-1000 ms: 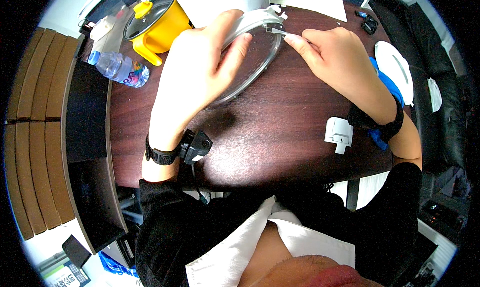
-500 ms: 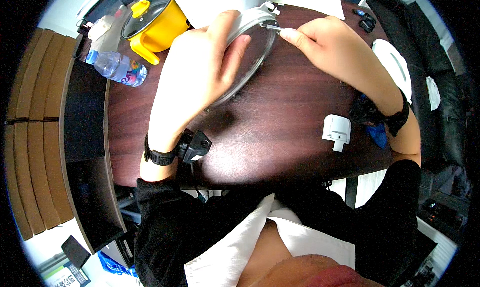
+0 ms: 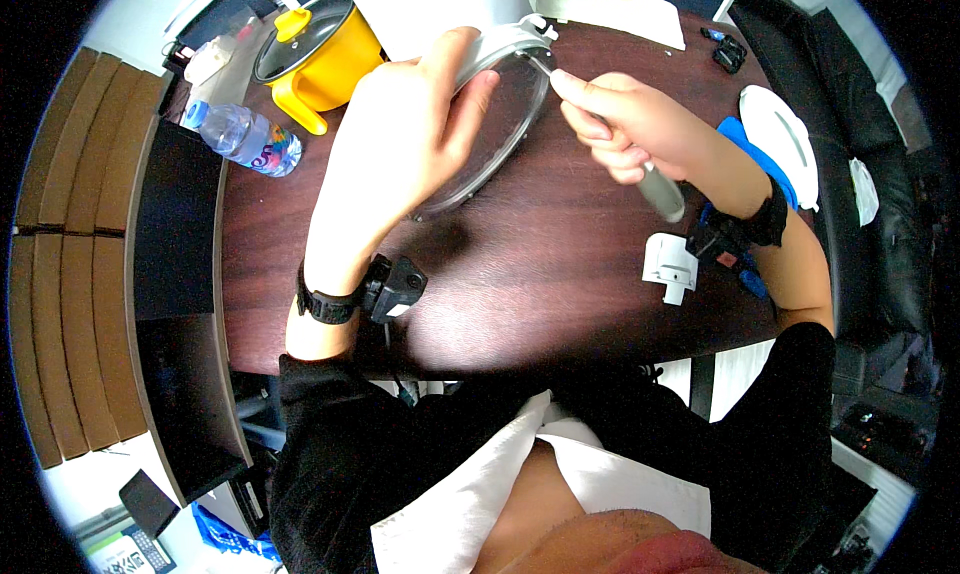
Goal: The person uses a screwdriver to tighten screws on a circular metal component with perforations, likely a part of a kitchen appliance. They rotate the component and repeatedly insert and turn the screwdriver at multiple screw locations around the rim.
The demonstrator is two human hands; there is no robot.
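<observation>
My left hand [image 3: 415, 124] grips a round grey-rimmed lid ring [image 3: 500, 124] and holds it tilted above the dark wooden table [image 3: 520, 294]. My right hand [image 3: 625, 129] is closed around a grey-handled tool [image 3: 665, 194], a screwdriver by its look. The tool's thin tip touches the ring's upper edge near a small hinge tab [image 3: 535, 29]. Both wrists wear black straps with small black devices. A small white plastic part [image 3: 668, 266] lies on the table just below my right wrist.
A yellow pot with a glass lid [image 3: 315, 49] and a water bottle [image 3: 245, 137] lie at the back left. A white appliance body [image 3: 440, 4] stands at the back. A white disc [image 3: 782, 139] and blue piece [image 3: 745, 144] sit at the right.
The ring has been tipped more upright and toward the left. My right hand has shifted its hold, so the tool's grey handle now shows and its tip meets the ring's top edge.
</observation>
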